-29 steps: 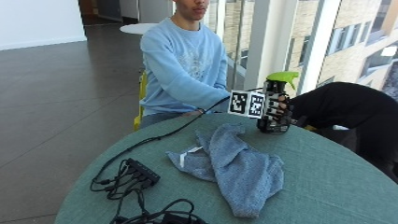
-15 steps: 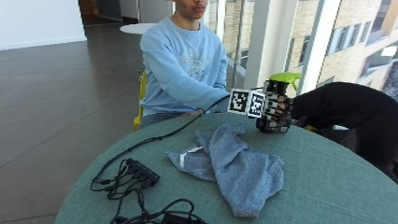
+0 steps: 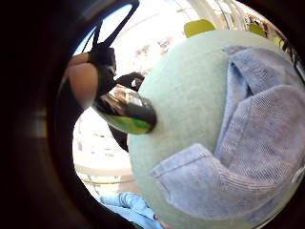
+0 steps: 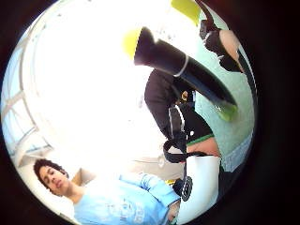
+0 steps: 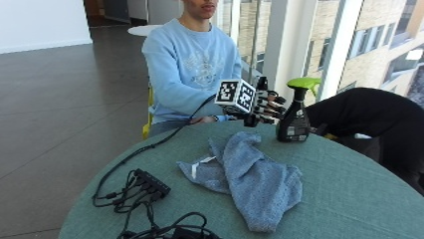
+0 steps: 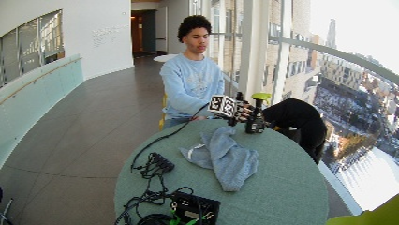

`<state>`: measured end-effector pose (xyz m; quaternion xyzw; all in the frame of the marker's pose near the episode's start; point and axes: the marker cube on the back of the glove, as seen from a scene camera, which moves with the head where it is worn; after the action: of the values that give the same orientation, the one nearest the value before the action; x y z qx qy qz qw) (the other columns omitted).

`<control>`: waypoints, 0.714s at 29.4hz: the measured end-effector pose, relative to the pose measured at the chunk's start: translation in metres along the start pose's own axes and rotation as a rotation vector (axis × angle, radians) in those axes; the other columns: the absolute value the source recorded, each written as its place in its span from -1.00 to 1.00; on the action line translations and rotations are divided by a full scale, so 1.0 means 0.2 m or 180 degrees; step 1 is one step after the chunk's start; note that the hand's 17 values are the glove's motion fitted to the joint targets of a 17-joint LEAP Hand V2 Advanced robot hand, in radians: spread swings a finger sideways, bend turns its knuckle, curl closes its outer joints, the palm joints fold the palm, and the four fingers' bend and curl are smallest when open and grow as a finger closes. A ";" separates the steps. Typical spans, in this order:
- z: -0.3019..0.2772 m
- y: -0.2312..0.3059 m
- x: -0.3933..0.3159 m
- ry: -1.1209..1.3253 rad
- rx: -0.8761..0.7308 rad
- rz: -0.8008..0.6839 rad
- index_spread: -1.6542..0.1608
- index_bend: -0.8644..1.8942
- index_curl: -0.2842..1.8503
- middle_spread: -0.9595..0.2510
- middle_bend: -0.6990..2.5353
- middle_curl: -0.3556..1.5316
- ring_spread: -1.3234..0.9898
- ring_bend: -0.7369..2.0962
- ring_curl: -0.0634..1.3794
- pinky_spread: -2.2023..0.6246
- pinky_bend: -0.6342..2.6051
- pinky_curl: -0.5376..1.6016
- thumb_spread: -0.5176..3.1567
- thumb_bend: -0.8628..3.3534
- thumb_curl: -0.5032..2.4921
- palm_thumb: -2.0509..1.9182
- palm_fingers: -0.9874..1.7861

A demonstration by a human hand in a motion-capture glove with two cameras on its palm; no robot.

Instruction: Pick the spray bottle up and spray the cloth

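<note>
We're sitting at a round table (image 5: 358, 199) with a green cloth top, and that's the biggest thing going on here. A crumpled blue-grey cloth (image 5: 255, 181) is lying in a heap near the middle of it, one end pointing toward us and the other trailing off toward the near edge. Off to one side a bundle of black cables (image 5: 142, 191) with a small black box is sprawling across the table, well apart from the cloth.

The spray bottle (image 5: 295, 117) is standing upright on the table past the far end of the cloth, dark body with a bright green trigger head on top. It's sitting on its own base, not lifted.

Our gloved right hand (image 5: 265, 105) is hovering just beside the bottle, on the side facing us, with the fingers (image 5: 277, 102) spread and pointing toward the bottle's neck. From the outside view there's a sliver of gap between fingertips and bottle, so we're not gripping anything. The little-finger palm view is showing the bottle (image 3: 126, 114) close by, standing on the table next to the cloth (image 3: 238, 157), and the thumb-side view is catching the bottle (image 4: 183, 70) too, right by the palm.
</note>
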<state>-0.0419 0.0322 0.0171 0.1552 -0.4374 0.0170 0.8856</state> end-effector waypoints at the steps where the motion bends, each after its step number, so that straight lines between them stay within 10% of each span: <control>1: -0.04 0.06 0.01 0.0065 -0.0029 -0.0031 0.49 -0.27 -0.46 0.42 -0.38 -0.14 0.07 -0.27 -0.42 0.58 -0.45 -0.14 -0.18 -0.61 -0.34 0.47 0.31; 21: -0.60 1.14 0.26 0.1682 0.0011 -0.0309 0.47 -0.26 -0.45 0.44 -0.40 -0.17 0.11 -0.34 -0.48 0.69 -0.50 -0.18 -0.13 -0.60 -0.40 0.39 0.21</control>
<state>0.0452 0.2779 0.0490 0.1677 -0.1830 0.0152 0.9686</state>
